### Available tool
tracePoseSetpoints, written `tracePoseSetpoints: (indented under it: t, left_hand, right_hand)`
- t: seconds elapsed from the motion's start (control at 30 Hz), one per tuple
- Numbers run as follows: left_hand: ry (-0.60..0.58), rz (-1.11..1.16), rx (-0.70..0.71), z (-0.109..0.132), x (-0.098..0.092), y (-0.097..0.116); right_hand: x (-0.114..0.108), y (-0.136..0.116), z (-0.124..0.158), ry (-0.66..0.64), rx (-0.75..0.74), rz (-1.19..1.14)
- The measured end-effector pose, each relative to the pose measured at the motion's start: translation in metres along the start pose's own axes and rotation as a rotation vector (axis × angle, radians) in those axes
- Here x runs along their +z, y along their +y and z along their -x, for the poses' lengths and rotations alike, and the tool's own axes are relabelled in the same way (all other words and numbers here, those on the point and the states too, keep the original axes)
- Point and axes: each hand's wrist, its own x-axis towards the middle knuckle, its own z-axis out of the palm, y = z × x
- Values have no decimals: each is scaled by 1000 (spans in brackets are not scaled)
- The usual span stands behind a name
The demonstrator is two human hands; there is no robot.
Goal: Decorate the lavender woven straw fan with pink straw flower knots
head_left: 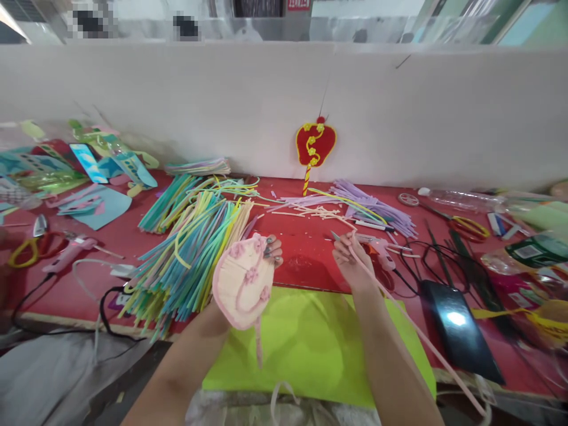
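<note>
My left hand [274, 251] is closed on the upper edge of a cream fan [235, 278] with a pink fuzzy border, pink flowers and a curling pink line. Its short pink handle [258, 346] hangs down over the green sheet. Between the fingers of my right hand [352, 257] is a long pink pipe cleaner [412, 328], which trails down to the lower right. A pointed metal tip [335, 235] sticks out by those fingers; whether the hand grips it I cannot tell. Behind the right wrist lies a pink glue gun [384, 254].
Bundled pipe cleaners [195, 248] fill the left; purple ones [377, 207] lie behind. A red fan [316, 145] leans against the white partition [222, 106]. A phone [461, 331], cables and yellow-handled scissors [468, 228] are right. Another glue gun [66, 254] lies left.
</note>
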Motion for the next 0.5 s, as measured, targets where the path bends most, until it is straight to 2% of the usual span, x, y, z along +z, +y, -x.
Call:
tracePoseSetpoints:
  t: [0.1, 0.23, 0.5]
  left_hand:
    - [-34, 95, -47, 5, 9, 8]
    - [-34, 94, -53, 5, 13, 10]
    - [-51, 170, -74, 8, 7, -11]
  right_hand:
    - [1, 0, 1, 5, 4, 33]
    - [1, 0, 2, -21, -8, 56]
    - [3, 0, 1, -26, -7, 40]
